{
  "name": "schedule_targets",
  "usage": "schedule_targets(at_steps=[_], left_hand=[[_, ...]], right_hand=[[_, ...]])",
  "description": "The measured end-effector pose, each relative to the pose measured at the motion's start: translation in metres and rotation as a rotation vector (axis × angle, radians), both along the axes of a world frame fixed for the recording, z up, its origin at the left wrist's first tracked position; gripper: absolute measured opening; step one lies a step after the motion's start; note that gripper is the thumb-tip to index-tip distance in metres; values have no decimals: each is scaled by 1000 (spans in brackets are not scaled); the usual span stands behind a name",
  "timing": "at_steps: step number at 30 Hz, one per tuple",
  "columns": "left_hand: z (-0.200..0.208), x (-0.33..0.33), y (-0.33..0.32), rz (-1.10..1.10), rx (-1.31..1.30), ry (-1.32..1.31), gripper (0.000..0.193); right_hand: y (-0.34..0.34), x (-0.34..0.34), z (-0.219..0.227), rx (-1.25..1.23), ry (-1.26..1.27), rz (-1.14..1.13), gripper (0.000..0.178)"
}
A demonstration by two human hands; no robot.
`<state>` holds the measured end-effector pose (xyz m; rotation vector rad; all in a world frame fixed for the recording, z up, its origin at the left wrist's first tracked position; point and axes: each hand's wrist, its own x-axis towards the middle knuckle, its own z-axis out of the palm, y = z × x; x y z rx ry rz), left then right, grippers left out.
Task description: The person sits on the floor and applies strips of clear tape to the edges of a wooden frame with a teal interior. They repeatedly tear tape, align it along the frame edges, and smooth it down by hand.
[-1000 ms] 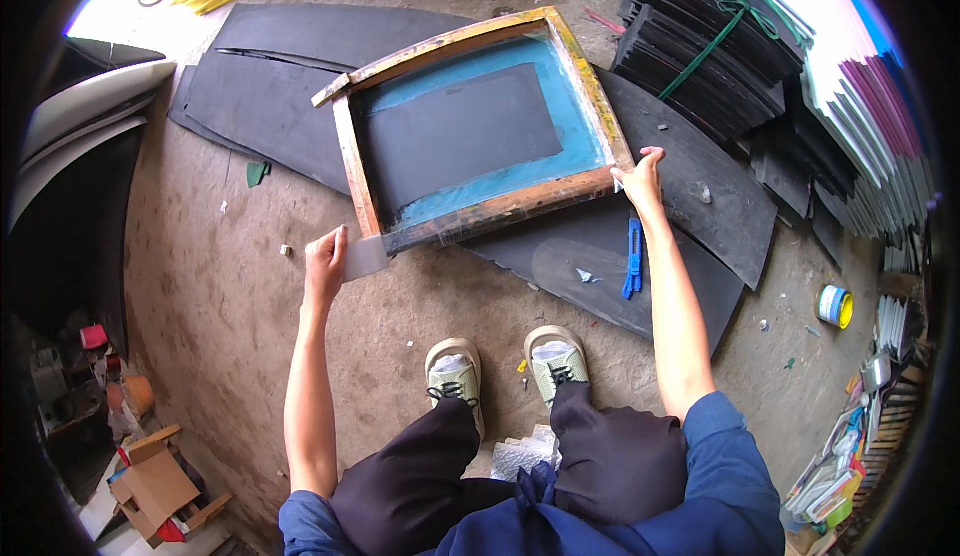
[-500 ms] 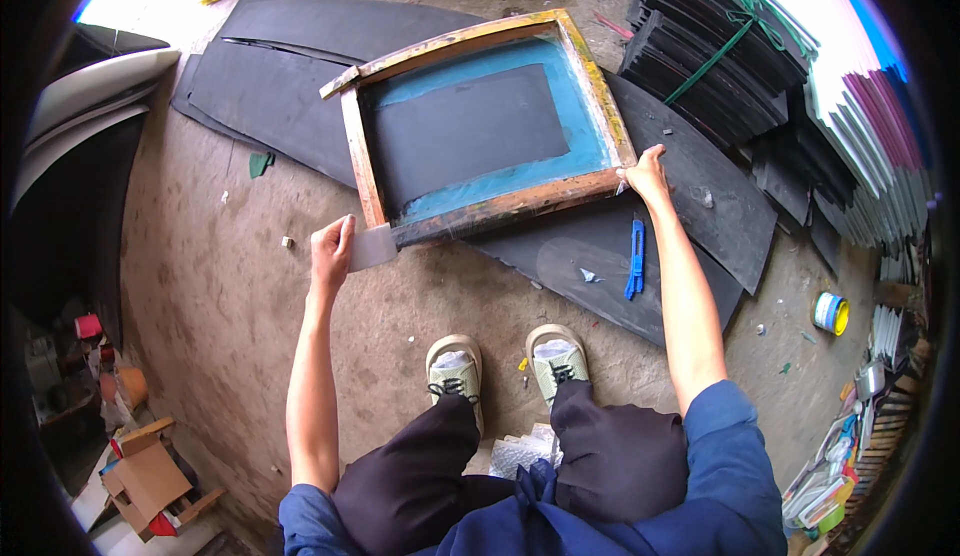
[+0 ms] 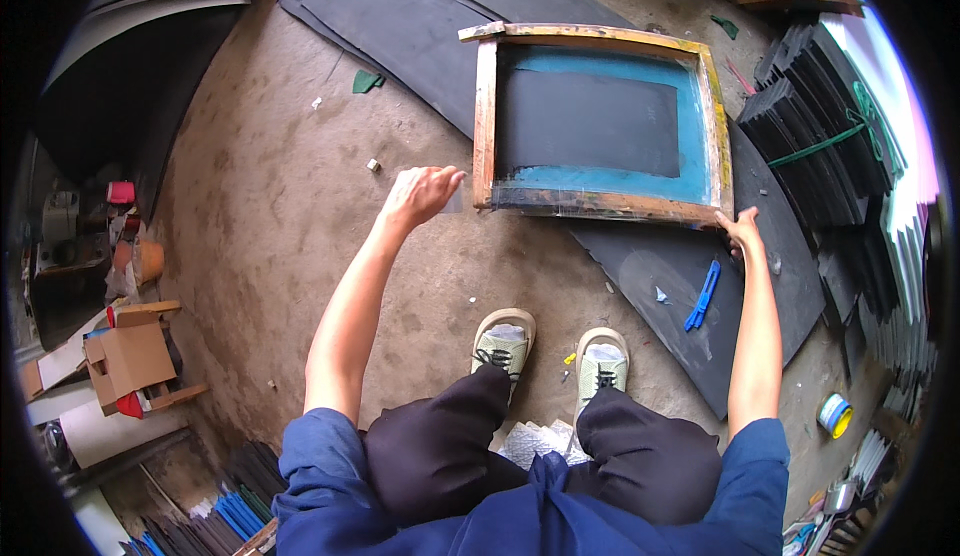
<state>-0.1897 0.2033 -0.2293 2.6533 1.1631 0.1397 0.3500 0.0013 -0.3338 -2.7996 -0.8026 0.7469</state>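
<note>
A wooden screen printing frame (image 3: 486,116) with blue-edged mesh (image 3: 690,131) and a dark rectangle in its middle (image 3: 590,121) lies on dark sheets. At its near left corner, my left hand (image 3: 422,194) is closed on a translucent strip (image 3: 455,202), which looks like clear tape; its fingertips are partly hidden. My right hand (image 3: 742,230) grips the near right corner, thumb at the wood and fingers curled at the outer side. A glossy clear layer shows along the near bar (image 3: 600,206). On the sheet near my right forearm rests a blue utility knife (image 3: 703,296).
Large dark sheets (image 3: 400,26) spread under and beyond the frame. At the right stands a stack of dark sheets (image 3: 815,141) tied with green string. A yellow-and-white tin (image 3: 834,415) lies at the lower right. Cardboard (image 3: 135,361) sits at the left, near my shoes (image 3: 503,341).
My view has turned left, so the scene appears shifted right. The frame looks straighter now. My left hand has turned knuckles-up and sits closer to the frame's corner; my right hand stays at its corner.
</note>
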Motion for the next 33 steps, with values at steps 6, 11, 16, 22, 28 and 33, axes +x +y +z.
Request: schedule_targets(at_steps=[6, 11, 16, 22, 28, 33], left_hand=[[-33, -2, 7, 5, 44, 215, 55], [-43, 5, 6, 25, 75, 277, 69], [-49, 11, 5, 93, 61, 297, 75], [-47, 23, 0, 154, -41, 396, 76], [-38, 46, -10, 266, -312, 437, 78], [-42, 78, -3, 306, -583, 387, 85]], right_hand=[[-7, -47, 26, 240, 642, -358, 63], [-13, -70, 32, 546, 752, -448, 60], [-10, -76, 16, 647, 612, -543, 49], [3, -60, 1, 751, 590, -577, 38], [27, -28, 2, 617, 483, -474, 36], [1, -26, -12, 727, -127, -328, 47]])
